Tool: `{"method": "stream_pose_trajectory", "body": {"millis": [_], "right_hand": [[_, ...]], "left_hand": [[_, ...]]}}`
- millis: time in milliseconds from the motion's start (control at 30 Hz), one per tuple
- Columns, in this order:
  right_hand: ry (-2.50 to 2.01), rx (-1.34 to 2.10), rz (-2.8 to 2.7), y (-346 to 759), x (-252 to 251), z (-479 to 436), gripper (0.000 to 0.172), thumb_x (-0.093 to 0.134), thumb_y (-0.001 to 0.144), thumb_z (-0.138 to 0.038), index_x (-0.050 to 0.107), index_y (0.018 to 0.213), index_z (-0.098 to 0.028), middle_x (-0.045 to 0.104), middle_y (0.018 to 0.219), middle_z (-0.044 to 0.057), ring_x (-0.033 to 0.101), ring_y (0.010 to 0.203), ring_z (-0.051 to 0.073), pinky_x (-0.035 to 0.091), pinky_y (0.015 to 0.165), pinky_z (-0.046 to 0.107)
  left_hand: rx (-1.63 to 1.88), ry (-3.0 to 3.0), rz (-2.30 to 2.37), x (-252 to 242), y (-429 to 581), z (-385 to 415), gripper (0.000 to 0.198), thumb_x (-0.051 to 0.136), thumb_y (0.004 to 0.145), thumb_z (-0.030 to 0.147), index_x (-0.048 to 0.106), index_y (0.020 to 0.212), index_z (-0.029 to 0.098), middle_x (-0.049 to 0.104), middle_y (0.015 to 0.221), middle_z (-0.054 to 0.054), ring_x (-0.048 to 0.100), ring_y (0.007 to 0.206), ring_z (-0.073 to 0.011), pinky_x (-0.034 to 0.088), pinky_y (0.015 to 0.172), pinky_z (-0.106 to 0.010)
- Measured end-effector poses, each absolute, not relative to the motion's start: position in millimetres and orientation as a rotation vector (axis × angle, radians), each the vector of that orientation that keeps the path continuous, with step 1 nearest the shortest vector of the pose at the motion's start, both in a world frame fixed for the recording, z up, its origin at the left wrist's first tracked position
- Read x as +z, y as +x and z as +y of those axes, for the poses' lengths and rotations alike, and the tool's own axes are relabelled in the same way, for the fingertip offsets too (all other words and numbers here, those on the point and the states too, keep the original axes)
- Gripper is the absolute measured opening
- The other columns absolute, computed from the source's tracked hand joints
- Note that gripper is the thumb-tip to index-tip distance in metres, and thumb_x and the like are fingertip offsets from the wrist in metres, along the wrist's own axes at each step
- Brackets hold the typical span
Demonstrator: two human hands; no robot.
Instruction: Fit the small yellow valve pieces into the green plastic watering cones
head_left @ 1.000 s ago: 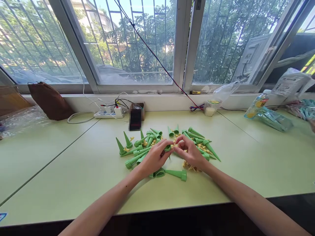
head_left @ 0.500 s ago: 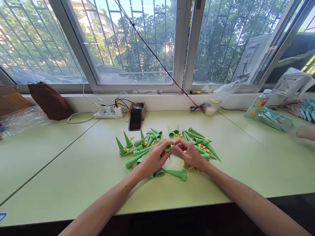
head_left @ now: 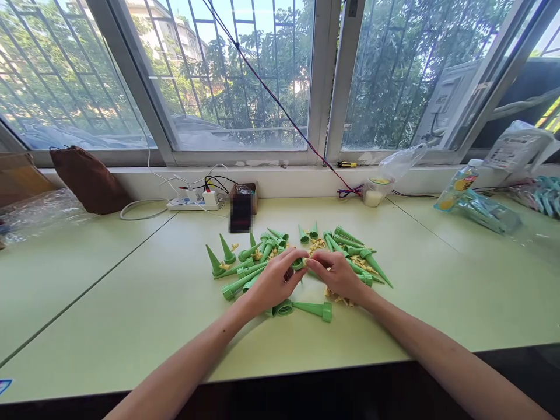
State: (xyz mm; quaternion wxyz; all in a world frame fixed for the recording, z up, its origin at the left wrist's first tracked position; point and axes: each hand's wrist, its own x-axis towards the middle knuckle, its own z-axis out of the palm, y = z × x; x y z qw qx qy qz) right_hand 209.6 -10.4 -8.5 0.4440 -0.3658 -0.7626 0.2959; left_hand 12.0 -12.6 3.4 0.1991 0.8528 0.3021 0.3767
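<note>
1. Gripping a green, tapered plastic cone point(head_left: 298, 265) near its mouth, the left hand point(head_left: 277, 277) is steadying it.
2. Having closed in within the last second, the right hand point(head_left: 336, 274) is apparently pinching a small yellow plastic-looking piece point(head_left: 305, 262) there; both hands are seemingly sharing one cone.
3. Loose green cones point(head_left: 238, 287) are crowding either side of the grip; the hands are partly hiding it.

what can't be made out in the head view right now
In the head view:
Green piece in the left hand: much of its body, hidden by that hand.
Yellow piece: its shape, too small and partly covered by the right hand.
Dark object: its face, pixelated.
Cardboard: its outer end, cut by the left edge.
</note>
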Motion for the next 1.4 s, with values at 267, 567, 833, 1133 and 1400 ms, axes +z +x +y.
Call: {"method": "stream_pose_trajectory", "body": {"millis": [267,567,833,1133,1400], "right_hand": [[-0.882,0.748,-1.889,209.2,-4.4,-15.1,0.038,0.052,0.096,-0.052,0.056,0.079,-0.019,0.046,0.061,-0.003,0.037,0.055,0.011,0.03,0.053,0.026],[-0.898,0.631,-1.946,209.0,-6.7,-11.0,0.051,0.044,0.098,-0.054,0.036,0.061,-0.02,0.03,0.056,-0.005,0.029,0.054,0.01,0.025,0.054,0.027],[-0.883,0.795,-1.882,209.5,-4.9,-14.3,0.034,0.053,0.095,-0.051,0.053,0.083,-0.02,0.042,0.06,-0.005,0.035,0.054,0.011,0.028,0.052,0.025],[-0.887,0.659,-1.946,209.9,-6.9,-11.9,0.048,0.046,0.097,-0.053,0.036,0.064,-0.021,0.031,0.058,-0.005,0.029,0.056,0.011,0.025,0.054,0.027],[-0.879,0.664,-1.968,210.3,-4.9,-13.0,0.049,0.046,0.098,-0.051,0.031,0.062,-0.021,0.026,0.058,-0.005,0.026,0.055,0.011,0.022,0.054,0.027]], "left_hand": [[1.069,2.422,0.897,3.3,13.0,-13.1,0.021,0.052,0.098,0.026,0.058,0.118,0.023,0.062,0.099,-0.003,0.05,0.058,-0.0074,0.044,0.058,-0.021],[1.05,2.409,0.846,4.0,12.7,-13.2,0.019,0.05,0.098,0.026,0.058,0.115,0.023,0.06,0.097,-0.003,0.051,0.06,-0.0086,0.045,0.058,-0.021],[1.055,2.453,0.901,2.8,12.6,-12.2,0.021,0.051,0.098,0.023,0.058,0.118,0.023,0.063,0.1,-0.003,0.051,0.063,-0.0094,0.044,0.061,-0.022],[1.077,2.454,0.905,3.5,13.2,-12.9,0.02,0.051,0.099,0.03,0.06,0.116,0.023,0.063,0.094,-0.002,0.049,0.059,-0.009,0.044,0.059,-0.022],[1.058,2.446,0.893,3.2,12.7,-12.3,0.017,0.051,0.1,0.03,0.058,0.114,0.023,0.061,0.095,-0.002,0.048,0.061,-0.0088,0.043,0.06,-0.021]]}}
